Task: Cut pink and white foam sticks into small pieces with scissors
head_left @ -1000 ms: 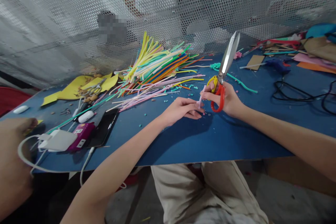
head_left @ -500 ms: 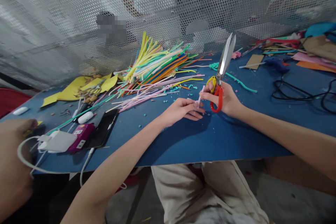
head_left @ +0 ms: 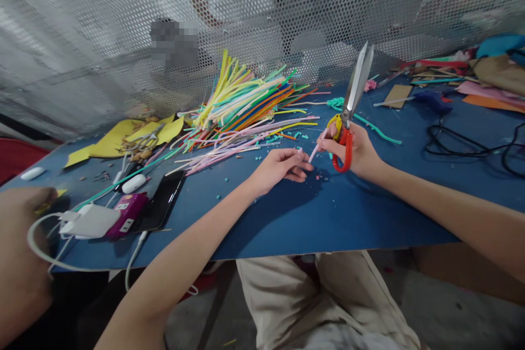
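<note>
Between the bare forearms (head_left: 209, 221), the flat blue tabletop (head_left: 295, 224) leaves room in front; beyond, a multicoloured heap of thin stems (head_left: 246, 106) and raised red-and-yellow-handled steel scissors (head_left: 347, 115) obstruct.

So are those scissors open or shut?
Slightly open: the scissors point up from the right hand, and their two tips show a narrow gap between them.

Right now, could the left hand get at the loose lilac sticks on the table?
Probably yes: the lilac sticks lie close to the left hand, with only teal scraps between, though it seems to pinch a small lilac piece.
</note>
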{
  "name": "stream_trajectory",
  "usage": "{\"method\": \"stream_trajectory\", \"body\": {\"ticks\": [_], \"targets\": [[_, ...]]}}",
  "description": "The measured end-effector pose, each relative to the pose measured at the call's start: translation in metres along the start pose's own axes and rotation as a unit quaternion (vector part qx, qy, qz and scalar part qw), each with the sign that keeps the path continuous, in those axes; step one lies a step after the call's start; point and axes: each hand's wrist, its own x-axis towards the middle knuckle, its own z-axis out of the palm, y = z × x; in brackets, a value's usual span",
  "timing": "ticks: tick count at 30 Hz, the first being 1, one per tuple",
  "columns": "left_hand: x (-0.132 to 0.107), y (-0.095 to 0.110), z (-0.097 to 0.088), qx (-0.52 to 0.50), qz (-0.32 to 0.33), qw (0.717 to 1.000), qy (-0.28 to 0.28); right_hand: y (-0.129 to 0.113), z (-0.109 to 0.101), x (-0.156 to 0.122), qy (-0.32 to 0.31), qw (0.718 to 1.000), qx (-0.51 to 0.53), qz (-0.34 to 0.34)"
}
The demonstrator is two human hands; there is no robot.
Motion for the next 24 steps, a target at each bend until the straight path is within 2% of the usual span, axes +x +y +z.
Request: {"method": "stream_trajectory", "body": {"ticks": [3,5,8,11,16,18,24], "targets": [[0.001,0.001,-0.003,0.008,0.015,1.000,0.013,0.001,-0.012,0.006,0.003,0.998,-0.056,0.006],[0.002,0.002,-0.004,0.015,0.021,0.999,0.023,0.004,-0.024,0.012,0.001,0.990,-0.143,0.012],[0.002,0.004,-0.004,0.017,0.030,0.999,0.036,0.009,-0.041,0.021,-0.007,0.953,-0.304,0.000],[0.002,0.005,-0.004,0.016,0.039,0.998,0.043,0.011,-0.050,0.027,0.002,0.924,-0.382,-0.007],[0.001,0.007,-0.006,0.012,0.070,0.996,0.046,-0.002,-0.050,0.023,-0.002,0.880,-0.475,-0.031],[0.001,0.007,-0.007,0.008,0.085,0.995,0.050,-0.010,-0.049,0.019,-0.024,0.858,-0.511,-0.037],[0.002,0.008,-0.010,0.004,0.112,0.991,0.076,-0.025,-0.046,0.010,-0.111,0.818,-0.563,-0.040]]}}
